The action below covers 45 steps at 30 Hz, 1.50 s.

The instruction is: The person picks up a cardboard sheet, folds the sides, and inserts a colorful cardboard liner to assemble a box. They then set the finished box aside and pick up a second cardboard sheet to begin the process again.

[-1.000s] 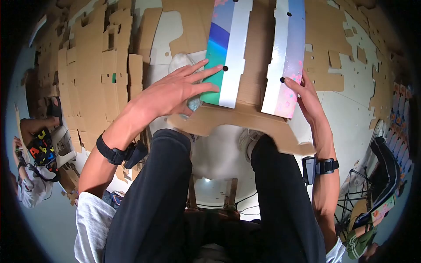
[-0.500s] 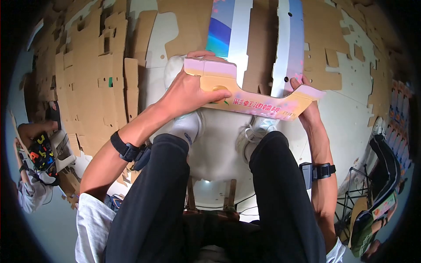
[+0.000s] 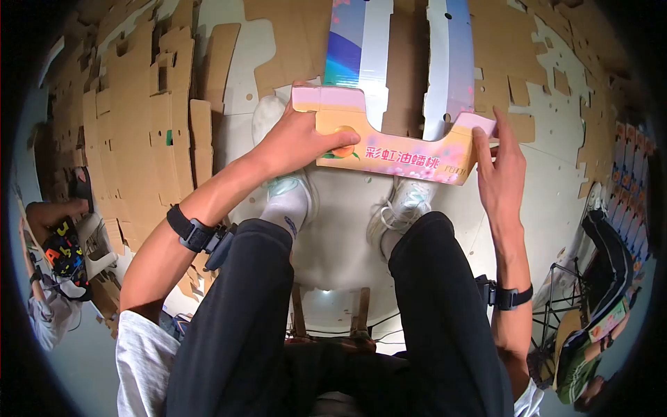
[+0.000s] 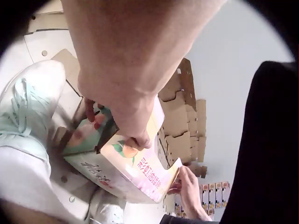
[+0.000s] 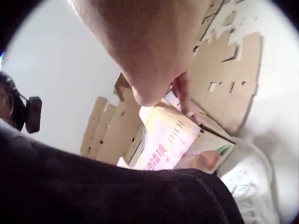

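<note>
A printed cardboard box (image 3: 403, 154) stands between the feet, its pink and yellow end panel raised toward me, with a peach picture and red lettering. My left hand (image 3: 292, 142) grips the panel's left end, thumb across the front and fingers behind. At the right end, my right hand (image 3: 501, 174) holds the corner between thumb and fingers. In the left wrist view, the box (image 4: 135, 170) shows a printed side below the end panel. The right wrist view shows my right hand (image 5: 163, 79) at the box corner, some fingers along the side.
Flattened brown cardboard (image 3: 139, 118) covers the floor on the left, and more cardboard (image 3: 511, 62) lies on the right. Two white shoes (image 3: 410, 205) are just below the box. Another person (image 3: 52, 243) sits at the far left, and a black stand (image 3: 559, 292) is at the right.
The end panel has swung up from lying flat and brown side up, so its printed face shows. My left hand moved from the side wall onto it; my right hand moved to its right corner.
</note>
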Available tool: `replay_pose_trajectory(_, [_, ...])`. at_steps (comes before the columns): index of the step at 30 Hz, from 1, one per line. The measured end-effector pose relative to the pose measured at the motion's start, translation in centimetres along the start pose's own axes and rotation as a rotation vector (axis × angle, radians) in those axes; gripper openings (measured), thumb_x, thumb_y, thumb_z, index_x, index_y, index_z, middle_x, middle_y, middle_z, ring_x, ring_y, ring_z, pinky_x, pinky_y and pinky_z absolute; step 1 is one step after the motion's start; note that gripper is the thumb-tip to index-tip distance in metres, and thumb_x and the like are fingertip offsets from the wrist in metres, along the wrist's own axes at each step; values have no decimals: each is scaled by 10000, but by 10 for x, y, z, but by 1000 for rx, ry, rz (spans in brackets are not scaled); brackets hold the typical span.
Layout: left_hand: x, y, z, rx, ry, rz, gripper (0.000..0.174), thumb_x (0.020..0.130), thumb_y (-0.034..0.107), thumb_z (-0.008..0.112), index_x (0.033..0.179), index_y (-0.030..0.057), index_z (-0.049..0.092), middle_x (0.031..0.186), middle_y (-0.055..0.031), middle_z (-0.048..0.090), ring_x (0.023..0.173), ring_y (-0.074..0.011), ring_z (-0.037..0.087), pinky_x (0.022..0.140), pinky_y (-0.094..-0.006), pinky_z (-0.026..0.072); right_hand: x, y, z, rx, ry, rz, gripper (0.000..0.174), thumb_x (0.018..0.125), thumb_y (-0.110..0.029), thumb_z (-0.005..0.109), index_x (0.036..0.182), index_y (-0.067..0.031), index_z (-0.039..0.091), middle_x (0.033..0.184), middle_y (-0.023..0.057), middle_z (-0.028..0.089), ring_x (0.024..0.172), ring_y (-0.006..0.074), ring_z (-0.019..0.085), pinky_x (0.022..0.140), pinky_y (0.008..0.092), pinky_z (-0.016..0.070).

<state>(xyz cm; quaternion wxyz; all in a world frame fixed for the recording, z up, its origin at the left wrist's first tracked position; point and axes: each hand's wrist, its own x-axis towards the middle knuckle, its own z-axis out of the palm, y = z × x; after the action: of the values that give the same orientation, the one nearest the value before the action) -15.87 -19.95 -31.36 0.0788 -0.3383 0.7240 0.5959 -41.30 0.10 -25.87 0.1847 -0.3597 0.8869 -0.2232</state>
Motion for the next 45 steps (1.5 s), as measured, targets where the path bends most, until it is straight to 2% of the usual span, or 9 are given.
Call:
replay_pose_trajectory(4, [3,-11,1,-98,-119,-232,473,953,328,768,1272,-2,654,1284,-98,670,1070,-184,672,925,-335,536,7,16,18,-225,-28,-126,433,1086,-267,568,1430,-5,593,1101,220,650,865,341,685,799,441,562])
replay_pose_trajectory(7, [-2,-17,13,-452,88,-187,610,952,338,777,1397,-5,539,1270,-108,662,1052,-163,660,903,-323,539,8,16,22,-107,-43,-148,398,1090,-255,558,1394,-7,619,1086,206,639,898,327,667,836,437,549])
replay_pose_trajectory(11, [-7,-19,3,-315,251,-286,529,971,323,757,1325,-27,576,1092,-90,688,1047,-173,681,953,-333,532,7,10,20,77,-61,-90,364,1091,-244,548,1333,10,647,1094,196,646,931,306,658,867,407,533])
replay_pose_trajectory(22, [-22,4,-12,577,340,163,402,1054,340,608,1294,20,650,1131,-201,657,948,-383,674,855,-436,541,30,53,29,417,-105,126,378,1047,-259,653,1262,47,709,1122,117,733,1008,169,663,932,314,508])
replay_pose_trajectory(28, [12,-19,-8,129,347,142,401,1109,394,506,1255,38,617,1121,-143,654,997,-269,653,871,-391,526,37,51,18,483,-155,287,363,991,-253,732,1190,50,760,1030,83,763,994,146,657,917,288,499])
replay_pose_trajectory(31, [17,-8,2,-379,251,-116,387,1123,395,475,1276,46,546,995,-100,637,902,-218,625,851,-391,519,38,43,11,494,-198,305,328,986,-231,730,1163,42,774,1024,75,761,960,142,657,900,279,497])
replay_pose_trajectory(34, [19,-21,-4,-307,153,-85,340,1148,380,428,1289,80,506,1139,-36,585,1076,-142,559,936,-338,477,39,38,8,450,-230,288,312,984,-225,732,1156,30,781,1019,71,759,922,143,659,883,282,504])
replay_pose_trajectory(42, [24,-36,1,-199,225,113,311,1155,370,406,1215,81,502,1045,-20,526,997,-115,490,938,-284,427,41,44,32,515,-148,255,353,985,-208,744,1221,46,683,991,75,696,854,136,634,825,306,543])
replay_pose_trajectory(45, [35,-58,9,-308,160,49,301,1145,358,436,1255,82,484,1014,-24,504,971,-122,478,930,-291,432,42,32,25,597,-236,370,349,1022,-197,692,1309,-24,593,1146,88,657,1095,188,649,995,364,534])
